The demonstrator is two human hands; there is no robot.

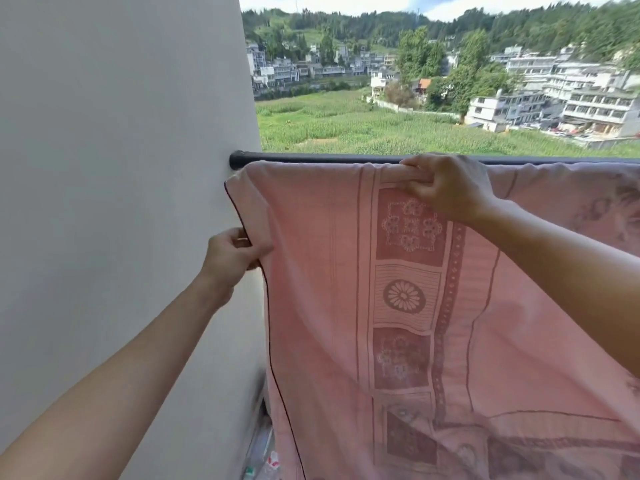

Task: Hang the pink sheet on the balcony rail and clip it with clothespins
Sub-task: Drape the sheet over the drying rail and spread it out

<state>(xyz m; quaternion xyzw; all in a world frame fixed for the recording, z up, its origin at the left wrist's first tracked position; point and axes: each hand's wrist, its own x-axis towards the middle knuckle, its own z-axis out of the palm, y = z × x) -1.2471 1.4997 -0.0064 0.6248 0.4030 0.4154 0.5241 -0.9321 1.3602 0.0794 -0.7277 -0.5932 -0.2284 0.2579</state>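
Observation:
The pink sheet [322, 306], patterned with flower squares, hangs draped over the dark balcony rail [311, 156] and fills the lower right of the view. My left hand [230, 252] pinches the sheet's dark-piped left edge, well below the rail and close to the wall. My right hand [446, 185] grips a bunched fold at the sheet's top, just under the rail. No clothespins are visible.
A white wall [121, 168] stands on the left, where the rail ends. Beyond the rail lie a green field, trees and buildings far below. Some litter [266, 462] lies on the floor at the wall's foot.

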